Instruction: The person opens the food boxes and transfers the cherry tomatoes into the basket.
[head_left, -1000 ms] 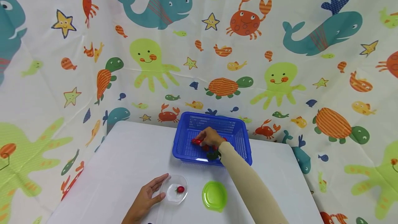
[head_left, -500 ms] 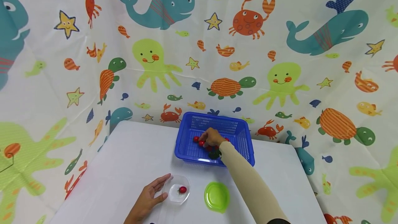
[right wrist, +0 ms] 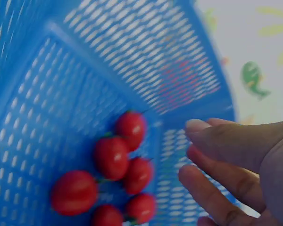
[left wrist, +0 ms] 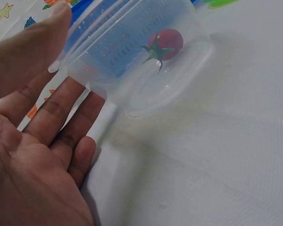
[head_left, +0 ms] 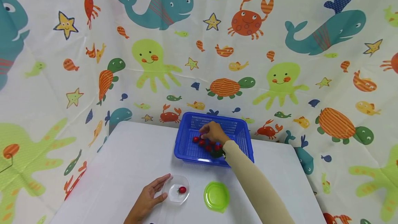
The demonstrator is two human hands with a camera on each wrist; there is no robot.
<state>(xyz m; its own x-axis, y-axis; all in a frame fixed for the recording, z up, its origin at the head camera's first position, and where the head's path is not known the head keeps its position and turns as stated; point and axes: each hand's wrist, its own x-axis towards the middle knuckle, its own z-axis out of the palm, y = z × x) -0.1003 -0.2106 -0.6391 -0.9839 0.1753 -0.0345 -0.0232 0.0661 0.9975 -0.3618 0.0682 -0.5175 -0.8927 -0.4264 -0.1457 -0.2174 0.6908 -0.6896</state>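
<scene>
The right hand point(head_left: 212, 132) hovers with loose, empty fingers point(right wrist: 217, 141); the tomatoes point(right wrist: 115, 176) lie just left, below them in the basket point(head_left: 186, 148).

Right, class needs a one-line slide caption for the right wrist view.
Right hand fingers hover open beside cherry tomatoes in a blue basket.

- My head camera looks down from above at the table point(head_left: 124, 155); basket point(head_left: 186, 148) at 12 o'clock.
- Left wrist camera sits close to the tub point(left wrist: 146, 61), shared with head.
- Right wrist camera peers closely into that basket point(right wrist: 61, 94).
</scene>
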